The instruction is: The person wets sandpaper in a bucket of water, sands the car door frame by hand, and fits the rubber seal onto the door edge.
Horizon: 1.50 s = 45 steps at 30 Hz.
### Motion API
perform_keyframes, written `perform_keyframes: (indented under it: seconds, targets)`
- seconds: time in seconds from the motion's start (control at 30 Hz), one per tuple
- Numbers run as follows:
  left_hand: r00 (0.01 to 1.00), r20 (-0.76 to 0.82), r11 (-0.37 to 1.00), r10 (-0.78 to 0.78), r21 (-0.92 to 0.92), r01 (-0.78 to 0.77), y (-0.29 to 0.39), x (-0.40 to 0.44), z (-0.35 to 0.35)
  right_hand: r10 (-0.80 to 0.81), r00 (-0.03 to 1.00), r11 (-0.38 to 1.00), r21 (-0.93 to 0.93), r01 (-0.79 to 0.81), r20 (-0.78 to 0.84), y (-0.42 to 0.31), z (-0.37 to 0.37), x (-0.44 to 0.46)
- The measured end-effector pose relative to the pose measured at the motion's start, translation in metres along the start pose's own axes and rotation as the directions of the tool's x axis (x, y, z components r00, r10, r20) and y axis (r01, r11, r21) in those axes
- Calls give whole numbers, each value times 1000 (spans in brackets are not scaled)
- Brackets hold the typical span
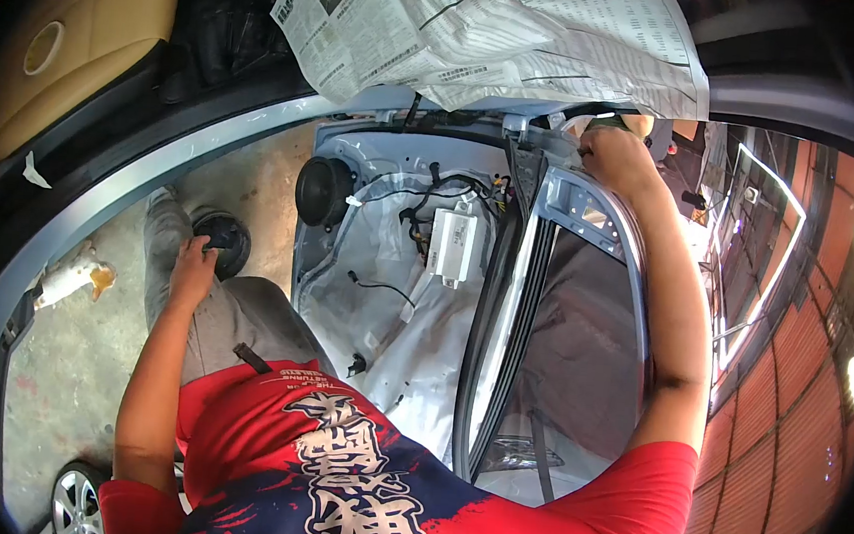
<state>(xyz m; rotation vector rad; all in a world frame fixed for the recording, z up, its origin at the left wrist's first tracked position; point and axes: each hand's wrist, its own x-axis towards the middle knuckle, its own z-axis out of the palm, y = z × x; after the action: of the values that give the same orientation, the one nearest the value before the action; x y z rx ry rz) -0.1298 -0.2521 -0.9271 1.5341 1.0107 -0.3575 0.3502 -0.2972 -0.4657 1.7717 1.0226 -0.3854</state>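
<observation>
Shirt [373, 444] in red and navy, with large lettering, fills six o'clock, closest to the camera. Grey trousers [260, 319] stretch from it toward nine o'clock. The left hand [194, 264], also at nine o'clock, has its fingers bent around the near edge of a round black part [228, 241], gripping it just beyond the thigh. The right hand [621, 160] is at two o'clock, arm stretched out, its fingers curled beside the upper front corner of a car door [339, 295]; I cannot tell whether it grips anything there.

The door stands between the two arms with its inside laid bare. Near the middle of the view, a pale box [456, 247] is fixed to it, with dark wires [434, 174] gathered just above toward twelve o'clock. A round black speaker [323, 192] sits in the door at ten o'clock, and a short loose wire [353, 277] hangs below it, toward the centre.

Newspaper sheets [526, 34] cover part of the car at twelve o'clock. A tan panel [102, 61] lies out at ten o'clock. Beyond, a white and orange cat [70, 277] is on the concrete floor [68, 369] at nine o'clock, well apart from the left hand. A wheel [77, 503] shows at eight o'clock, and a reddish ribbed wall [788, 396] rises between three and four.
</observation>
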Motion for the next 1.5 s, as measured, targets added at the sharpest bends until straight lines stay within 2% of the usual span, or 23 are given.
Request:
perform_keyframes:
  seconds: [0.17,0.27,0.37,0.47,0.67,0.77,0.87,0.93,1.07,1.17,1.3,1.5]
  targets:
    - [998,-28,997,63,39,-61,-10,3,-1,2,1000,1000,-28,-1,25,0,4,4]
    - [997,-60,998,51,31,-49,-11,-3,-3,-7,998,1000,3,7,-63,9,9,11]
    - [997,-59,999,39,8,-39,-10,1,-2,-54,998,998,-17,55,27,11,8,9]
    - [997,-60,999,38,19,-37,-7,1,-2,-13,1000,1000,20,12,25,11,4,10]
    - [1000,-21,1000,11,-25,-12,4,-2,-5,-69,995,997,-41,71,68,10,0,7]
    - [1000,-24,1000,17,-23,-18,3,-1,-3,-68,997,995,-69,66,-31,10,4,7]
    - [997,-50,999,51,15,-50,-4,1,0,-101,995,990,-97,103,20,9,-1,1]
    - [995,-61,996,84,47,-81,-10,3,3,-62,998,995,-80,64,27,7,-3,2]
    - [998,-57,999,40,16,-39,-8,1,4,-36,997,997,-64,41,70,5,-12,-2]
    - [996,-61,998,63,4,-62,-14,3,5,-34,995,992,-116,45,94,9,-8,9]
    - [999,-30,998,45,35,-44,-7,4,9,-7,998,999,-35,9,70,8,-15,-4]
    - [999,-6,998,44,53,-44,-3,6,8,-23,995,993,-115,35,102,3,-5,0]
